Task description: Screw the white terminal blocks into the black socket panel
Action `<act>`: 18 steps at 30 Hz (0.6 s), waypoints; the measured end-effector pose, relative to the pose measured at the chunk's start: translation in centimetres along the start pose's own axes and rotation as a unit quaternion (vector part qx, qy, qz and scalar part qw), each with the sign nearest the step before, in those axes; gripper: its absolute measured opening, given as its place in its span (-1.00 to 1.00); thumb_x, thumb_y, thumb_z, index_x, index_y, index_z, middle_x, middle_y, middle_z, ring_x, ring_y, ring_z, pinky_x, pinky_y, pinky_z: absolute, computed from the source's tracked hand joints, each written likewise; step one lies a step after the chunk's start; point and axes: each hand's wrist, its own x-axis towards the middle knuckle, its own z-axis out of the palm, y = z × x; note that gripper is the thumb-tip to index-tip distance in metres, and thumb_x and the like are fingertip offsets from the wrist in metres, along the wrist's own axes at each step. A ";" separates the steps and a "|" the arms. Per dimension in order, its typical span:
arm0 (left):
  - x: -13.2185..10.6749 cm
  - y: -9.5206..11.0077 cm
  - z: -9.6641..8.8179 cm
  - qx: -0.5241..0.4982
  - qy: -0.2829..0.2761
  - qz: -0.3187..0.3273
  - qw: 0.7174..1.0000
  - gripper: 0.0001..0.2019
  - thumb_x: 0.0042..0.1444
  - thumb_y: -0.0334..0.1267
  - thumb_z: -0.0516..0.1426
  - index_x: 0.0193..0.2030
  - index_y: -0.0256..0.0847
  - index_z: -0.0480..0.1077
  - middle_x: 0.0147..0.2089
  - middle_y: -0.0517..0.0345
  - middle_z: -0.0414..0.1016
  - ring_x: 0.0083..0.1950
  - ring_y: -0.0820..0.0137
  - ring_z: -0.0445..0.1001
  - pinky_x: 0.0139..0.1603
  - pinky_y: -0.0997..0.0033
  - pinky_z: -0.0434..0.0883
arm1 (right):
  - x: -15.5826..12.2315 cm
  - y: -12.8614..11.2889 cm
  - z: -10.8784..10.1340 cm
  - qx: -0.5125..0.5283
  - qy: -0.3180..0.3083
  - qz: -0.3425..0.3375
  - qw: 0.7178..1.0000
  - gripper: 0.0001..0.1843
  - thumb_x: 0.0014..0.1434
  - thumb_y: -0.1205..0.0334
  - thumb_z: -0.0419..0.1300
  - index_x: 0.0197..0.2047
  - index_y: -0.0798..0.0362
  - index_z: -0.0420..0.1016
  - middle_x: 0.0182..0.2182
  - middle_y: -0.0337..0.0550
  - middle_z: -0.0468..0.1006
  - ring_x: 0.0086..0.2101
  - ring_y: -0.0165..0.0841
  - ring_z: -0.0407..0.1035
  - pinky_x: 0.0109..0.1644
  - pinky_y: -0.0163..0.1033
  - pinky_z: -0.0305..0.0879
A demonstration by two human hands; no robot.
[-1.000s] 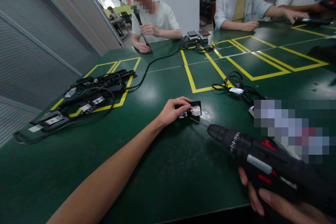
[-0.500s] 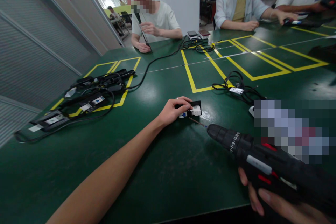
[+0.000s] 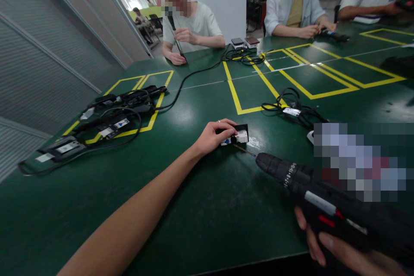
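Observation:
My left hand [image 3: 211,137] is closed on a small black and white device [image 3: 237,134] and pins it to the green table [image 3: 181,207]. My right hand [image 3: 336,250] grips a black cordless screwdriver [image 3: 323,198] with red buttons, at the lower right. The tool's thin bit [image 3: 245,151] points left and up, and its tip touches the device's near side.
Several black power adapters with cables [image 3: 106,120] lie at the left inside yellow floor-tape boxes. A coiled black cable [image 3: 291,105] lies right of the device. Across the table three other people sit, one holding a thin tool [image 3: 176,41]. A blurred patch [image 3: 359,159] covers the right.
My hands and the screwdriver have held almost still. At the far right, a seated person's hand has pulled an object toward themselves across the table.

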 end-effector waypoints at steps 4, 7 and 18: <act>0.0 0.0 0.0 -0.001 0.001 -0.001 1.000 -0.78 0.13 -0.16 0.12 -0.32 -0.23 0.54 -0.05 -0.03 0.45 -0.04 0.25 0.42 0.00 0.21 0.33 | 0.2 -0.2 0.3 0.057 0.005 -0.004 0.998 -0.83 0.29 0.11 -0.01 -0.13 -0.14 0.36 -0.40 -0.19 0.51 -0.42 -0.30 0.47 -0.32 -0.18 0.47; 0.0 0.0 0.0 -0.003 0.000 -0.002 1.000 -0.78 0.13 -0.17 0.11 -0.32 -0.23 0.54 -0.05 -0.04 0.45 -0.04 0.26 0.42 -0.01 0.22 0.34 | 0.0 -0.5 0.3 0.060 -0.003 -0.010 0.998 -0.83 0.29 0.12 0.00 -0.09 -0.16 0.35 -0.39 -0.20 0.51 -0.41 -0.30 0.48 -0.32 -0.18 0.48; 0.0 -0.1 0.0 0.001 0.000 0.002 1.000 -0.77 0.13 -0.16 0.11 -0.32 -0.24 0.54 -0.06 -0.04 0.45 -0.05 0.27 0.41 0.02 0.22 0.32 | 0.0 0.0 0.0 0.031 0.005 -0.036 0.999 -0.80 0.26 0.13 0.05 -0.03 -0.20 0.29 -0.37 -0.24 0.50 -0.38 -0.32 0.48 -0.28 -0.23 0.46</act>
